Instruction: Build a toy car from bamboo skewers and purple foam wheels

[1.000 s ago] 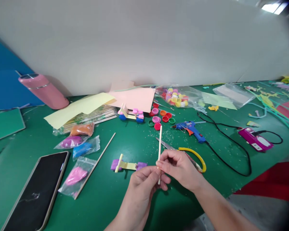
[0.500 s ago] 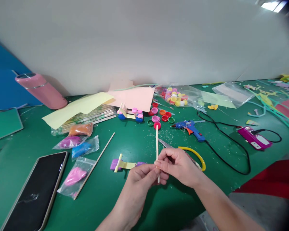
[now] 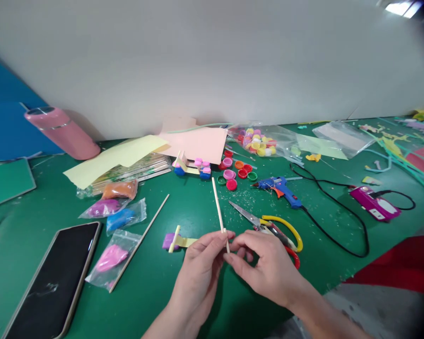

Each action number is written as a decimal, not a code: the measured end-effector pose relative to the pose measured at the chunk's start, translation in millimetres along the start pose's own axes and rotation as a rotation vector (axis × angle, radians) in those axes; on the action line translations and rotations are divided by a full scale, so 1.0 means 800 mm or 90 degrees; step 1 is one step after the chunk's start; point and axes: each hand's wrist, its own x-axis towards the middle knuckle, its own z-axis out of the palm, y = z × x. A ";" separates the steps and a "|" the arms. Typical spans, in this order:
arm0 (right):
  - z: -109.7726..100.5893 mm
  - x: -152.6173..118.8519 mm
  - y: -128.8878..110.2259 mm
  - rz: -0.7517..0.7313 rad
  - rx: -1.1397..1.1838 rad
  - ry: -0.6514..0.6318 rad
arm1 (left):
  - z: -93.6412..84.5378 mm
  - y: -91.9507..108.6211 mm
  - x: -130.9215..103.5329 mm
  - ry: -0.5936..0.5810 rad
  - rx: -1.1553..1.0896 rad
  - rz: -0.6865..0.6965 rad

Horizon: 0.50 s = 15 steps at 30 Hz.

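My left hand [image 3: 207, 263] pinches a thin pale wooden stick [image 3: 217, 205], which points up and slightly left. At its lower end a short pale stick piece [image 3: 227, 242] shows alongside it. The thumb and fingertips of my right hand [image 3: 259, 263] are closed at the bottom of that short piece. Partly behind my left hand lies a small model [image 3: 187, 242] of pale yellow strips and purple clay. Scissors [image 3: 257, 220] with yellow and red handles lie open beyond my right hand. Another wooden stick [image 3: 139, 242] rests on the green table to the left.
A blue glue gun [image 3: 281, 188] with a black cord lies right of several bottle caps [image 3: 229, 174]. Clay bags [image 3: 125, 216], a phone [image 3: 53, 282] and a pink bottle [image 3: 63, 132] are on the left. A second model [image 3: 192, 167] stands near pink paper [image 3: 201, 143].
The stick has tipped left and shifted left in my left hand. My right hand has moved down to its lower end, uncovering more of the scissors and the short piece.
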 end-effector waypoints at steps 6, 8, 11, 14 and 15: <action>0.008 0.002 0.000 -0.044 -0.100 0.029 | 0.002 -0.002 -0.001 0.006 -0.017 -0.003; 0.007 0.003 -0.001 -0.041 -0.116 0.017 | 0.001 -0.002 0.000 -0.004 0.000 -0.004; 0.004 0.003 -0.001 -0.021 -0.109 -0.024 | -0.002 -0.003 0.001 -0.018 0.021 -0.005; 0.000 0.003 0.000 -0.001 -0.081 -0.064 | -0.003 -0.004 0.001 -0.017 0.032 -0.003; -0.001 0.004 0.000 0.006 -0.071 -0.074 | -0.002 -0.004 0.001 -0.015 0.034 -0.002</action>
